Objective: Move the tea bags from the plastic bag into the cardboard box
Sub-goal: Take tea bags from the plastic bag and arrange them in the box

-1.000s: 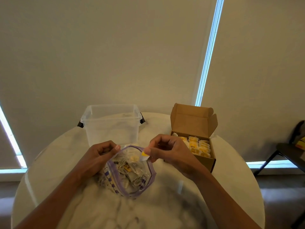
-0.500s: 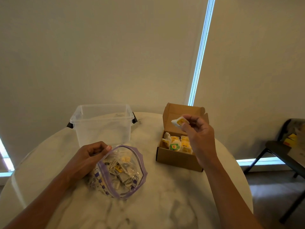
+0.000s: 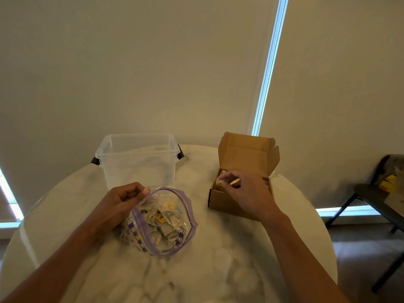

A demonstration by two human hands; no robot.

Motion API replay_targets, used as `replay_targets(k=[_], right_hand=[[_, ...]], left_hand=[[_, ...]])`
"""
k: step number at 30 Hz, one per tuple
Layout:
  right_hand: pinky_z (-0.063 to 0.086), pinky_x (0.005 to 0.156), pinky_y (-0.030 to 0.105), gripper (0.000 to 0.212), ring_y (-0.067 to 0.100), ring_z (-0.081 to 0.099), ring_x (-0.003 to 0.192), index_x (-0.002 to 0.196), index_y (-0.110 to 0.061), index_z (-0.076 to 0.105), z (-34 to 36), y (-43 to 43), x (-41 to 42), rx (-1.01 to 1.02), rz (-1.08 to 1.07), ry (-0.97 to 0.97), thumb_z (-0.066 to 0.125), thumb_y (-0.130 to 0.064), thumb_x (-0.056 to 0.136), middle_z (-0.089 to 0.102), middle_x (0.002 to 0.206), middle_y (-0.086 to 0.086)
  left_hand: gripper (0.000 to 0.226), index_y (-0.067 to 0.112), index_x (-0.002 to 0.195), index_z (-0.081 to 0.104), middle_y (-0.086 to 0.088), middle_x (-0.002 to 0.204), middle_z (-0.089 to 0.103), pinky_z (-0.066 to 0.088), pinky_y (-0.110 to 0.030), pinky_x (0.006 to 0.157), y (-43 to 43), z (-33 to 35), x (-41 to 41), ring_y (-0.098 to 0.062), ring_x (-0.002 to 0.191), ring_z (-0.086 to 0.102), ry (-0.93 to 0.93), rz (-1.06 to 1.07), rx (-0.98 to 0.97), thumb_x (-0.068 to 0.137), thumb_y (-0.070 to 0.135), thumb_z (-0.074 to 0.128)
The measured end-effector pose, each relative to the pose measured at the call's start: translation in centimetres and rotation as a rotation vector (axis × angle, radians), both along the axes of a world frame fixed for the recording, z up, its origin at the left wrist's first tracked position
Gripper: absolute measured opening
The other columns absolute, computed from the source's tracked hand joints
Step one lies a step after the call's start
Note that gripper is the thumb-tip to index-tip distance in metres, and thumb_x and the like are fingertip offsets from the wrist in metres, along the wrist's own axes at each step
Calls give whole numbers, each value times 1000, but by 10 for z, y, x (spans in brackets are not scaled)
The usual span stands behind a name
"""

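Observation:
A clear zip bag with a purple rim lies open on the round marble table, with several tea bags inside. My left hand pinches the bag's rim at its left side and holds the mouth open. The brown cardboard box stands to the right with its lid raised. My right hand is lowered into the box, thumb and fingers pinching a small pale tea bag. More tea bags show in the box's left corner; the hand hides the others.
A clear plastic tub with black handles stands behind the bag at the table's far side. A dark chair with yellow items on it is off to the right, beyond the table edge. Blinds cover the wall behind.
My right hand lifted a tea bag from the plastic bag, carried it right over the box and lowered it inside. My left hand kept its grip on the bag's rim.

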State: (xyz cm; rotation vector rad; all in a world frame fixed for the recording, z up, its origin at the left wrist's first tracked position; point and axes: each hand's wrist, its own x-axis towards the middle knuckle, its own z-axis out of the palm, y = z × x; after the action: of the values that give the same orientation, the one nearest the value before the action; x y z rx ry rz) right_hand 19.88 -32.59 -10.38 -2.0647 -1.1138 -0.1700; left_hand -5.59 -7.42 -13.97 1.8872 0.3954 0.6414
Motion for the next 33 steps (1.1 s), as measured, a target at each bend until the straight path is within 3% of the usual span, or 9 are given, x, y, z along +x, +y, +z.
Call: replay_targets(k=[7, 9, 13, 18, 20, 23, 25, 28, 33], right_hand=[[62, 85, 23, 19, 0, 69, 90, 114, -32, 79, 12, 2, -11, 112, -1, -106, 79, -32, 95, 73, 108, -21], [62, 83, 22, 18, 1, 70, 91, 112, -30, 79, 20, -1, -30, 171, 139, -89, 78, -36, 95, 74, 105, -22], [60, 71, 19, 18, 7, 72, 86, 110, -24, 81, 27, 9, -79, 57, 481, -18, 79, -34, 95, 77, 98, -16], [51, 80, 8, 21, 3, 70, 88, 120, -21, 80, 11, 34, -117, -97, 681, -260, 74, -23, 100, 80, 110, -6], [53, 87, 18, 25, 10, 70, 96, 126, -21, 77, 1, 43, -125, -154, 646, -334, 66, -22, 104, 78, 117, -1], [56, 97, 40, 33, 26, 69, 108, 135, -17, 70, -8, 54, -136, -318, 517, -402, 64, -23, 103, 72, 126, 6], [56, 89, 39, 42, 29, 68, 111, 140, -18, 65, -9, 56, -141, -420, 415, -441, 71, -26, 99, 66, 134, 5], [49, 71, 38, 47, 30, 66, 104, 138, -17, 64, -5, 54, -147, -489, 298, -479, 76, -32, 95, 58, 135, 4], [51, 76, 37, 40, 28, 65, 107, 135, -20, 67, 5, 49, -146, -526, 242, -520, 74, -28, 97, 60, 131, 2]], left_hand=[[28, 19, 100, 81, -10, 96, 82, 58, -62, 102, -1, 1, -1, -36, 97, 79, 0, 18, -15, 100, 44, 67], [26, 20, 98, 82, -8, 96, 82, 58, -60, 102, -1, 1, -1, -28, 94, 78, 3, 19, -22, 100, 43, 68], [30, 16, 97, 80, -7, 96, 82, 57, -54, 98, -1, 1, -1, -23, 93, 75, -13, 9, -74, 103, 45, 73], [25, 21, 91, 77, -4, 91, 78, 52, -44, 89, -5, 4, -2, -19, 88, 70, -52, -6, -81, 105, 40, 70], [26, 24, 91, 77, -4, 92, 78, 51, -41, 88, -7, 6, -2, -17, 88, 69, -73, -4, -82, 106, 44, 70], [35, 17, 102, 77, -19, 99, 80, 52, -45, 90, -7, 7, -3, -23, 91, 71, -88, -8, -68, 103, 51, 68], [38, 14, 106, 76, -30, 101, 76, 52, -46, 89, -6, 6, -3, -25, 89, 69, -82, -9, -44, 104, 52, 68], [37, 13, 105, 75, -29, 101, 77, 54, -46, 89, -6, 5, -3, -26, 89, 70, -77, -15, -64, 105, 50, 68], [24, 21, 101, 75, -11, 99, 84, 61, -45, 89, -6, 5, -2, -27, 91, 80, -13, -1, -10, 109, 40, 63]])
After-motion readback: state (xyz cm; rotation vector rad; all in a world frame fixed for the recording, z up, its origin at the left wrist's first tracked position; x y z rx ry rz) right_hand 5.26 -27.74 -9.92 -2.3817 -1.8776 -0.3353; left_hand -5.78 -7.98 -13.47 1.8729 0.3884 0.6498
